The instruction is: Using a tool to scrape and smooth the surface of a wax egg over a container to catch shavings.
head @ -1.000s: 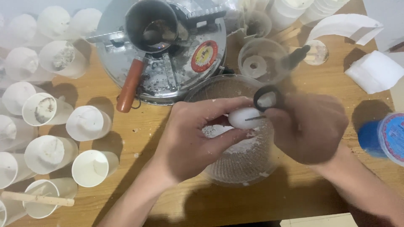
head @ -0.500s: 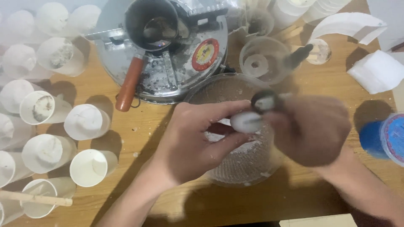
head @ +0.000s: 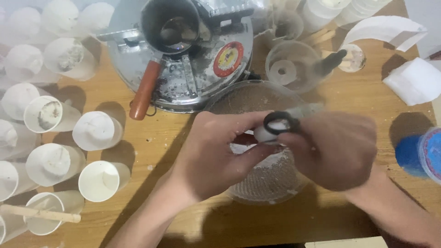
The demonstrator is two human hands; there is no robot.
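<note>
My left hand (head: 216, 156) pinches a small white rounded piece (head: 262, 135) between thumb and fingers. It is held above a textured glass bowl (head: 271, 183) with white crumbs inside. My right hand (head: 337, 151) is closed around a tool with a black ring handle (head: 280, 123), which looks like scissors. The ring sits right against the white piece. The tool's working end is blurred and partly hidden by my fingers.
A round metal appliance (head: 202, 78) holds a dark pot (head: 170, 25) with an orange handle (head: 144, 89). Several white cups (head: 96, 131) crowd the left side, one with a wooden stick (head: 39, 213). A clear container (head: 291, 69), white paper pieces (head: 413, 80) and a blue-lidded tub (head: 425, 154) lie to the right.
The black ring handle has dropped slightly down and left, closer onto the white piece. Both hands stay over the bowl with only small shifts.
</note>
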